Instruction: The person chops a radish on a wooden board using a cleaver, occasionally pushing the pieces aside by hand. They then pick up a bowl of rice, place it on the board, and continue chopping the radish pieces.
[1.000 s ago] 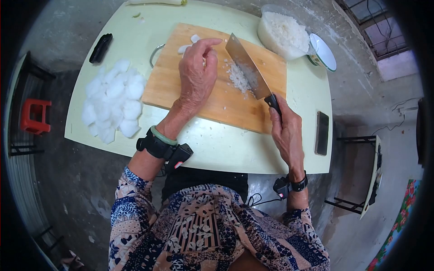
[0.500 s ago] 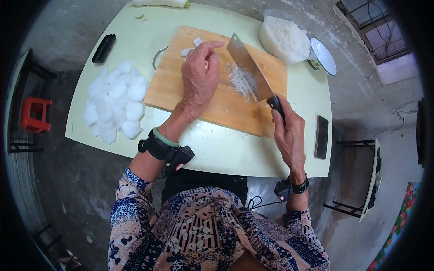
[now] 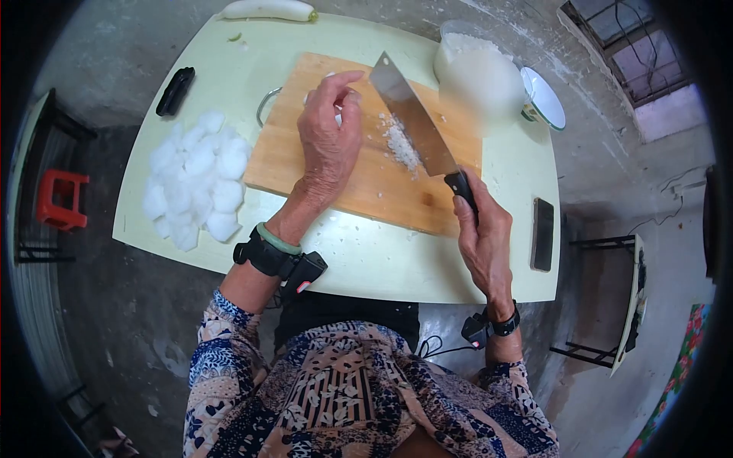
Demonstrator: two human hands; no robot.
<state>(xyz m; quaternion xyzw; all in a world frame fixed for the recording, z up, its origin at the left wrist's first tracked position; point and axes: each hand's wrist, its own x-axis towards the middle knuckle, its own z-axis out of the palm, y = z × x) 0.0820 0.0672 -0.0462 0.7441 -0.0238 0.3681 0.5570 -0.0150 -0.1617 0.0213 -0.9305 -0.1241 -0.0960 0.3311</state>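
Note:
My right hand [image 3: 485,229] grips the black handle of a cleaver [image 3: 416,114]; its broad blade slants up and left over the cutting board. Finely chopped white bits [image 3: 401,145] lie beside the blade on the wooden board [image 3: 366,179]. My left hand [image 3: 330,130] is over the board's left half, index finger stretched out and thumb apart. Its other fingers are mostly hidden. A white piece [image 3: 338,120] shows under the left hand, and more white slices peek out behind it.
White slices [image 3: 198,179] are heaped left of the board. Behind it stands a tub of chopped white pieces [image 3: 477,76], partly blurred, beside an enamel bowl [image 3: 544,99]. A white radish [image 3: 267,10], a black object [image 3: 175,91] and a phone [image 3: 542,233] lie on the table.
The cleaver has shifted slightly left and up, with its blade turned a little. My left hand has moved slightly left. A blur now covers the front of the tub.

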